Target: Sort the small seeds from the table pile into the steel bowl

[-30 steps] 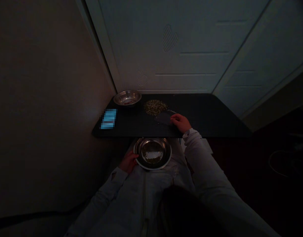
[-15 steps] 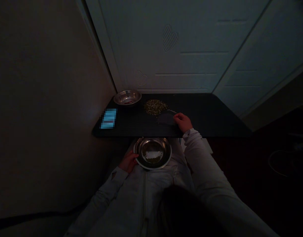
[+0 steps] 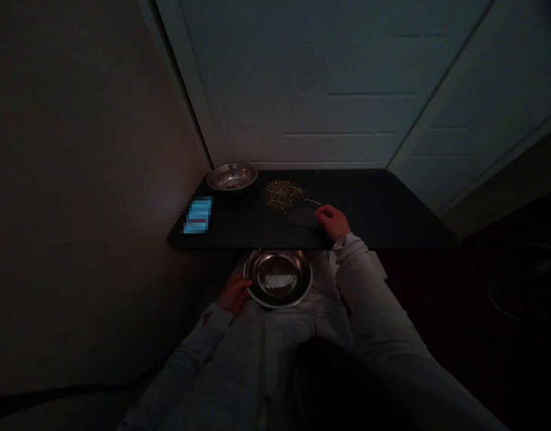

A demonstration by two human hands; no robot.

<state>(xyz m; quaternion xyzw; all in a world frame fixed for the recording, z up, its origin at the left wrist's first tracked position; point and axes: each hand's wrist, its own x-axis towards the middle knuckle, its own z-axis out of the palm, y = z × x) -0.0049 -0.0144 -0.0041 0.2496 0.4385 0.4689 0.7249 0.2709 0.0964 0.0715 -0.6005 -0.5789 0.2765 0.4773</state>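
Observation:
My left hand (image 3: 234,294) grips the rim of a metal bowl (image 3: 307,291) on my lap, thumb over the edge. Small green grains, like beans (image 3: 279,291), lie in the bowl's bottom. Over the dark table, the fingers of my right hand (image 3: 333,222) are pinched at the right end of a thin grey flat piece (image 3: 302,216); its exact kind is too dim to make out. Just beyond that piece is a heap of mixed green and pale grains (image 3: 282,194). A short line of pale grains (image 3: 313,202) trails from the heap toward my right hand.
A second metal bowl (image 3: 233,177) stands at the table's back left, with a small red-marked label inside. In front of it lies a lit phone (image 3: 198,215), its screen blurred. White panels with heart reliefs rise behind the dark table (image 3: 392,221); a wall borders the left.
Almost nothing differs. Both hands, the bowl on my lap and the grey flat piece hold their places; the view has shifted very slightly.

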